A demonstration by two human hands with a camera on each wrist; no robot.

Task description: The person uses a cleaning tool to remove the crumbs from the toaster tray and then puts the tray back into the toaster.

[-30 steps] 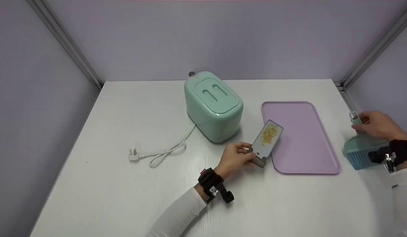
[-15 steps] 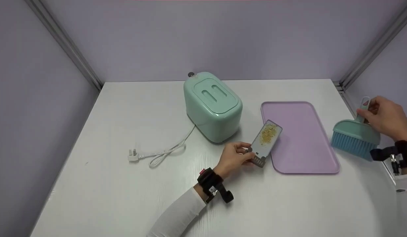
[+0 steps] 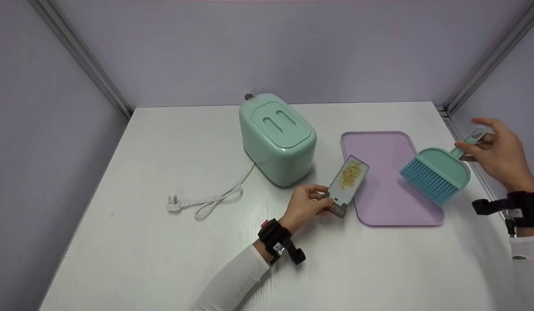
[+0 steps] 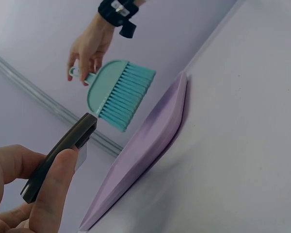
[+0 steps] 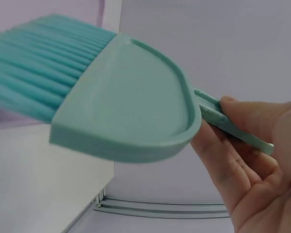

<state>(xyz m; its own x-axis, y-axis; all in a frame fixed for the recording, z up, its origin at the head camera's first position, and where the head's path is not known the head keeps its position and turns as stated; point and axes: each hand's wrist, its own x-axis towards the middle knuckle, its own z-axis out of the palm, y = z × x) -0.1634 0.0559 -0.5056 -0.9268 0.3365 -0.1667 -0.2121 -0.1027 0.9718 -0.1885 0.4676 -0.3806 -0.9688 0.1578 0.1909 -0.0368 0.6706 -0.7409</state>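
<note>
My left hand point(image 3: 303, 206) pinches the dark end of a crumb tray point(image 3: 348, 181), whose pale surface carries yellow-brown crumbs point(image 3: 349, 174). The tray's far end overlaps the left edge of a purple serving tray point(image 3: 379, 203). In the left wrist view the dark end point(image 4: 63, 155) sits between thumb and fingers. At the right, my right hand point(image 3: 502, 151) holds a small green brush point(image 3: 448, 166) by its handle, thumb on one side and fingers on the other. Its blue bristles point(image 3: 431, 179) hang above the purple tray's right side, apart from the crumb tray.
A mint-green toaster point(image 3: 279, 140) stands left of the trays, its top covered by a lid with two slots. Its white cord with a plug point(image 3: 174, 204) lies on the white table point(image 3: 141, 259) to the left. Pale walls point(image 3: 284, 52) bound the back and sides.
My right hand has lifted the brush from the table's right edge and carried it left over the purple tray, with bristles turned toward the lower left. The left hand and crumb tray stay nearly still.
</note>
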